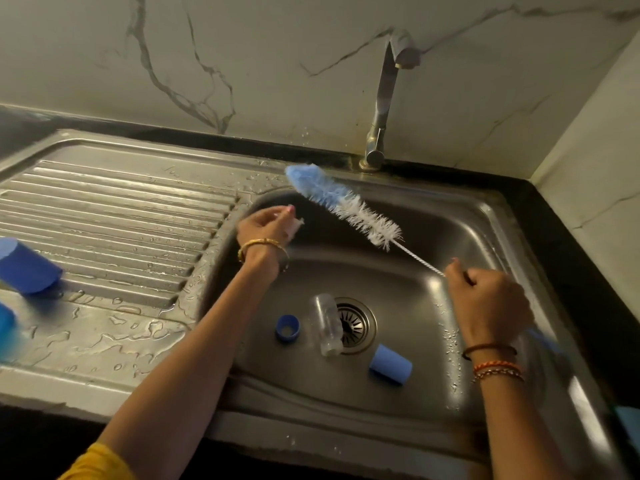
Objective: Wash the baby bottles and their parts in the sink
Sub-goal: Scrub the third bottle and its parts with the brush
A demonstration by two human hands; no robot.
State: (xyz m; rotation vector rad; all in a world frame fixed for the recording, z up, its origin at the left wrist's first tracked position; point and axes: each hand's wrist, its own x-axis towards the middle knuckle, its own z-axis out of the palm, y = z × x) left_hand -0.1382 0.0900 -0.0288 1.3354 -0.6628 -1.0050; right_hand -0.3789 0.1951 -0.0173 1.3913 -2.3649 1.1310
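Over the steel sink [467, 216], the right hand [491, 306] grips a bristly wire-stemmed brush [343, 202] pointing toward 10 o'clock, the left hand [266, 230] pinches a small pale part [294, 226], a clear bottle [328, 323] lying by the drain [356, 323].

A long bottle brush [343, 206] is gripped by its wire stem in the right hand [488, 303] and held slanting above the drain [355, 323], while a small pale part [294, 226] is pinched in the left hand [266, 230] up-left of the drain. Across the drain's left edge a clear bottle [327, 323] is laid, with a blue ring [287, 328] just left of it and a blue cap [390, 365] below-right of the drain.
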